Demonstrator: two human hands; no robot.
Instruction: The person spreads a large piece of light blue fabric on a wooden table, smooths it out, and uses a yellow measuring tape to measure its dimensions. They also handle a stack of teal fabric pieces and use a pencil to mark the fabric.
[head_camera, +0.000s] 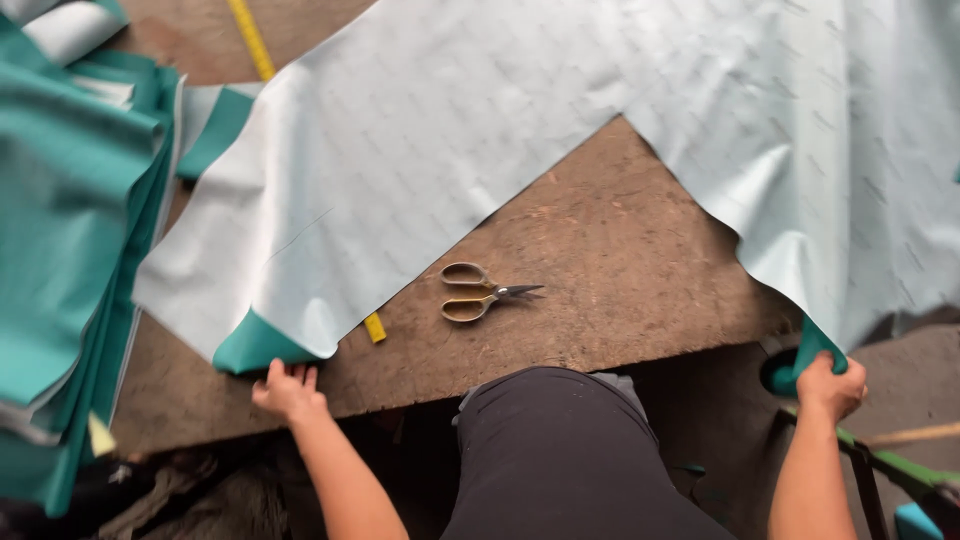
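- The pale sheet (560, 130), teal on its underside, lay spread across the brown worktable (600, 290).
- The left hand (288, 390) rested fingers-out on the table, touching the sheet's folded teal corner, grasping nothing.
- The right hand (830, 388) was closed around the sheet's other corner, off the table's edge.
- Scissors (485, 293) lay between the hands, on bare wood.

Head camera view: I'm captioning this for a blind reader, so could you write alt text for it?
A person's left hand and right hand each hold a corner of a large sheet, pale on top and teal beneath, spread over a worn wooden table. Scissors lie on the bare wood between the hands, and a stack of teal sheets sits at the left.
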